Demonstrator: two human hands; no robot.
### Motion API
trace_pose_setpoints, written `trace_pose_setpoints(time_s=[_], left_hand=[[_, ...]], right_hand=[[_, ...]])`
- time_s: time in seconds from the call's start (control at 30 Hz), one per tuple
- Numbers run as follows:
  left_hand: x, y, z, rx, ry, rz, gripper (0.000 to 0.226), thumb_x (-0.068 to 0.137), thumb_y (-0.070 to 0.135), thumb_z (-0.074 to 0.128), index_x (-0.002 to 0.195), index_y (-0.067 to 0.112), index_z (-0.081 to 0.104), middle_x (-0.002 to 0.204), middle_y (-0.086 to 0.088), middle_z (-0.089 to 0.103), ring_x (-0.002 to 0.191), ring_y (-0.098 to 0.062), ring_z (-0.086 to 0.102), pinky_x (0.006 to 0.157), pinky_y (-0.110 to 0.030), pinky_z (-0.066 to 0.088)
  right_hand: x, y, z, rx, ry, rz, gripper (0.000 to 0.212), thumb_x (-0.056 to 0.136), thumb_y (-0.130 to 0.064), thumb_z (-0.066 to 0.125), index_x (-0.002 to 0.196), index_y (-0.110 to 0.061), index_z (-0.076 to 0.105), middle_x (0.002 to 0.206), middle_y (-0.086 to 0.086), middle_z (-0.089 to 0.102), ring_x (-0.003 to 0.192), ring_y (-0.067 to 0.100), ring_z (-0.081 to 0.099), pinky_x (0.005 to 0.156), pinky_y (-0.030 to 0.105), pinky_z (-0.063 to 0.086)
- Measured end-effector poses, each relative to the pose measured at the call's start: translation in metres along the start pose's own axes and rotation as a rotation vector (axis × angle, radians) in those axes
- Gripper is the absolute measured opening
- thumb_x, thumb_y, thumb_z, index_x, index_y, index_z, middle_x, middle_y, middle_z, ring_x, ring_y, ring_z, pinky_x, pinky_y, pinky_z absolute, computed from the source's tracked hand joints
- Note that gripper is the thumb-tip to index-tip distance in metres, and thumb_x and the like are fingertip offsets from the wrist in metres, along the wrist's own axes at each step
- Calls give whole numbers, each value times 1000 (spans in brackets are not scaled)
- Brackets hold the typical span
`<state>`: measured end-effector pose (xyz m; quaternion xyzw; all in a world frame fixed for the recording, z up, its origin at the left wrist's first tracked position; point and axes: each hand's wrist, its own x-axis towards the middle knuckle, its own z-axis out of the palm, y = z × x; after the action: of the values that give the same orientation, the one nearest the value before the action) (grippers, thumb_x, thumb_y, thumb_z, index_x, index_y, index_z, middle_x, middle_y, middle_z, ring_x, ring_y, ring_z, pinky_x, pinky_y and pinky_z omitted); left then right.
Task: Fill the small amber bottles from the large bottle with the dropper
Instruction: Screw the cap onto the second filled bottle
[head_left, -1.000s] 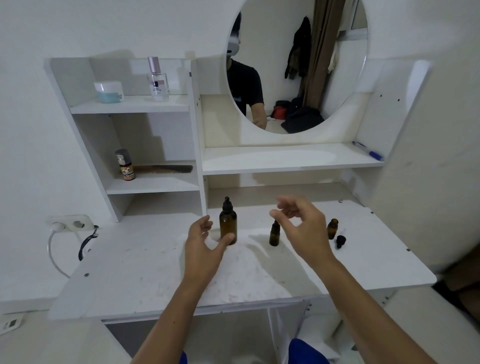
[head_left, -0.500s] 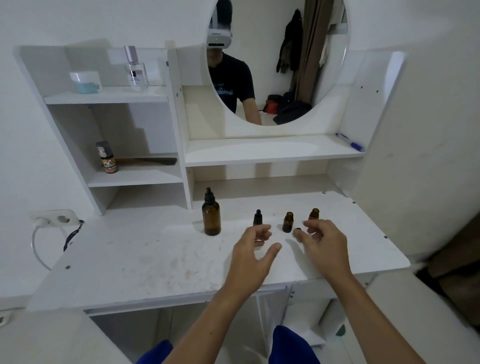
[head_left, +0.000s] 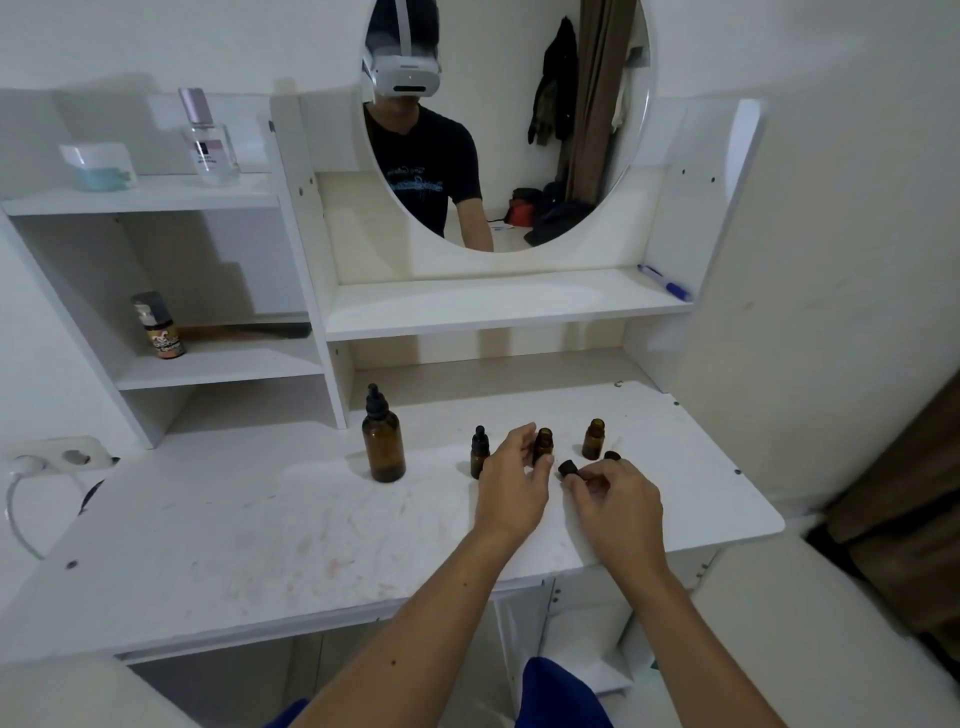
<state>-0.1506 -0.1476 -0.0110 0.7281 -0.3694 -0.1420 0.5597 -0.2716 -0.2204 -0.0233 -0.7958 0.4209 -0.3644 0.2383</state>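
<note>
Amber glass marks the three small bottles at frame centre: a capped one (head_left: 479, 453), a middle one (head_left: 543, 446) half hidden behind the left hand (head_left: 511, 480), and an open one (head_left: 594, 439) further right. A second cap (head_left: 612, 456) barely peeks above the right hand (head_left: 615, 501). Left fingers curl round the middle bottle, thumb touching its base. Right fingertips pinch a black cap (head_left: 569, 467) just beside it. Left of them the big bottle (head_left: 383, 439) stands upright on the desk (head_left: 260, 519), dropper on.
</note>
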Motion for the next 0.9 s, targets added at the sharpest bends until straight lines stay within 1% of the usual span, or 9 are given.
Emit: trace_pose_setpoints(time_s=[0.07,0.17,0.23,0.3,0.37,0.57,0.73,0.83,0.9], left_hand=[[2,0,1,-13,27,-3,37,100,14,66,137,10,61,123,-1,73,116,-9,67,106,-29,53],[1,-2,2,-3,25,4,31,100,12,67,130,11,66,116,1,75,110,-7,69,93,-6,50],[2,-3,1,-7,26,0,30,99,11,68,129,10,66,116,1,74,109,-8,69,84,2,46],[3,-4,1,-7,26,3,30,99,11,68,129,9,66,115,1,74,107,-7,68,82,3,44],[3,-6,1,5,24,3,30,99,12,68,130,10,66,116,2,74,105,-5,67,82,4,43],[3,-8,2,9,24,9,30,99,14,68,129,13,65,117,5,73,107,-4,67,82,4,43],[4,-9,2,2,23,34,27,99,14,69,126,14,67,115,6,74,109,-6,69,87,0,46],[5,-10,2,-27,13,40,25,99,14,68,124,16,68,113,9,73,108,-3,68,100,-20,53],[8,-16,4,-17,17,55,23,99,15,68,120,24,69,106,21,72,105,2,68,110,-34,50]], right_hand=[[-1,-1,-4,61,12,25,11,91,-25,81,95,-15,76,85,-6,72,80,15,69,80,34,56],[1,-3,-15,215,22,95,7,92,-18,81,97,-17,75,83,-12,74,80,3,69,80,29,58],[5,-6,-25,290,53,120,8,93,-14,79,98,-19,75,86,-13,74,80,-2,69,80,23,58],[11,-11,-35,348,76,97,13,95,-10,76,102,-20,76,91,-15,75,83,-5,69,78,9,53],[18,-18,-44,371,82,33,16,97,-7,73,107,-19,75,94,-16,75,84,-10,69,77,2,49],[36,-33,-50,307,70,-144,17,99,-5,69,113,-14,76,101,-5,75,87,-8,69,77,2,48],[48,-35,-42,206,35,-262,20,97,-3,71,113,-14,77,100,-4,72,93,-1,69,82,2,47],[53,-36,-38,161,-19,-322,21,97,-2,72,111,-15,77,100,-4,72,84,3,70,80,5,50],[57,-36,-34,135,-65,-379,22,96,0,71,111,-15,78,100,-4,72,85,4,69,80,9,52]])
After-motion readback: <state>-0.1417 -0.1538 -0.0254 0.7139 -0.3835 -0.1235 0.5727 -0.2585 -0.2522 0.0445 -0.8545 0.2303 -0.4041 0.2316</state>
